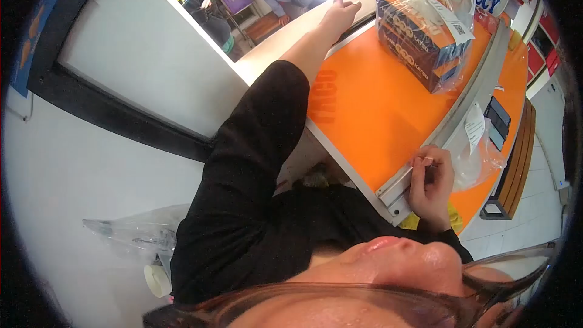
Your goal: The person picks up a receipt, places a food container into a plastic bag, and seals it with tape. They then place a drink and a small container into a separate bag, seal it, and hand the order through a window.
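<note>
Stretching out toward the pale ledge (285, 35), the left hand (341, 15) holds nothing that shows, its fingers loosely spread; whether it touches the ledge I cannot tell. Just beside it, the boxes marked KATSU (408, 45) stand in a clear, knotted plastic bag on the orange tabletop (373, 115). The right hand (433, 187) is at the near end of the metal strip (398, 189), fingers curled inward; I cannot tell whether they grip anything. Beyond it are a white receipt (475, 126) and a dark phone (498, 120). Two people are partly visible past the ledge.
</note>
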A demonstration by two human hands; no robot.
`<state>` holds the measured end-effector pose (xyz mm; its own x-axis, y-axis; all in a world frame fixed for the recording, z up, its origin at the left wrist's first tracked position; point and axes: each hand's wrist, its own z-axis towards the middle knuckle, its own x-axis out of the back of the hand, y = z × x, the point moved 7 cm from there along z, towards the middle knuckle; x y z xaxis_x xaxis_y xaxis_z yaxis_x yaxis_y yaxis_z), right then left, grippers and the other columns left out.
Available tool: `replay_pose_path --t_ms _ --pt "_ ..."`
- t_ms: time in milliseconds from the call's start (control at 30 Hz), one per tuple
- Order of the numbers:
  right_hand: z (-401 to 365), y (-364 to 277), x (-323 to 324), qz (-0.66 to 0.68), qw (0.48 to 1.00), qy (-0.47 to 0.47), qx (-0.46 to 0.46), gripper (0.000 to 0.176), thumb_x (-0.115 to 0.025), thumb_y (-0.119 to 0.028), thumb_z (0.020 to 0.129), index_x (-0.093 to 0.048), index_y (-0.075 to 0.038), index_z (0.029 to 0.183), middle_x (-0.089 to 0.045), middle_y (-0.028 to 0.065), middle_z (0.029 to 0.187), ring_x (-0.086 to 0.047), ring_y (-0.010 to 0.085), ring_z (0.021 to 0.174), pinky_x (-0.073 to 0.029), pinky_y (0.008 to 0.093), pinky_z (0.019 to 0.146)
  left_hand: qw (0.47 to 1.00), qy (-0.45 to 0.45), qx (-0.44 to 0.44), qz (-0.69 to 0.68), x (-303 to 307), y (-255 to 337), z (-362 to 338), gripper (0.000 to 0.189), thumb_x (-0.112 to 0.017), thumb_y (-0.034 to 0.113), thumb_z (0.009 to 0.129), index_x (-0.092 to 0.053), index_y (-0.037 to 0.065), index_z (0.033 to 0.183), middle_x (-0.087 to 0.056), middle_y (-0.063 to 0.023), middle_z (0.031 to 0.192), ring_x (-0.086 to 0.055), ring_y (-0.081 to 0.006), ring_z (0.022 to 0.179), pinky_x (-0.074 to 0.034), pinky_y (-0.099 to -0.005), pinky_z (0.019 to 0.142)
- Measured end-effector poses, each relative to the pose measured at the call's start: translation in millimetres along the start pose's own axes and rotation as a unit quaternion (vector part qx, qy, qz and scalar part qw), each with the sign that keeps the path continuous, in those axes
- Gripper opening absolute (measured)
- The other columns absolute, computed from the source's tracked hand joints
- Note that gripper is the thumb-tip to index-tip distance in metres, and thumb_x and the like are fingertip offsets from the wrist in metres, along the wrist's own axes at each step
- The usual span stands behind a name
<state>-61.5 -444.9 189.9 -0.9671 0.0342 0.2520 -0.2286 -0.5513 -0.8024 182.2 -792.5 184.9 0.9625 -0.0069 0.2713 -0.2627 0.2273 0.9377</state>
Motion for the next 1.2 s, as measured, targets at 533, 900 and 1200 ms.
replay_pose_path --t_ms 533,900,1200 --pt "-0.6 -0.3 1.8 -0.006 1.0 0.021 -0.01 0.003 -0.049 -0.003 0.097 -0.047 -0.002 0.095 -0.053 0.0076 0.087 -0.054 0.0147 0.079 -0.045 0.027 0.073 0.936 0.124 0.05 -0.324 49.3 2.1 -23.7 0.068 -0.053 0.034 0.091 -0.026 0.017 0.15 -0.037 -0.0077 0.147 -0.031 -0.0215 0.136 -0.031 -0.054 0.105" --pt "3.2 10.5 3.1 0.035 0.999 0.019 -0.013 0.009 -0.052 -0.004 0.097 -0.044 -0.005 0.094 -0.048 0.0056 0.089 -0.049 0.0133 0.085 -0.045 0.0289 0.079 0.958 0.156 -0.185 0.155 132.0 125.0 -457.3 0.024 -0.06 0.01 0.085 -0.061 0.006 0.109 -0.061 -0.0131 0.111 -0.059 -0.0237 0.105 -0.045 -0.0354 0.093" --pt "-96.5 -176.7 -205.4 0.207 0.879 -0.367 0.223 0.021 -0.052 0.004 0.09 -0.045 -0.007 0.107 -0.051 0.0081 0.091 -0.048 0.0157 0.082 -0.042 0.0315 0.081 0.979 0.106 -0.044 0.167 145.2 140.7 -681.1 0.042 -0.048 -0.007 0.073 -0.062 0.006 0.11 -0.061 -0.012 0.112 -0.059 -0.0273 0.105 -0.045 -0.0371 0.093"
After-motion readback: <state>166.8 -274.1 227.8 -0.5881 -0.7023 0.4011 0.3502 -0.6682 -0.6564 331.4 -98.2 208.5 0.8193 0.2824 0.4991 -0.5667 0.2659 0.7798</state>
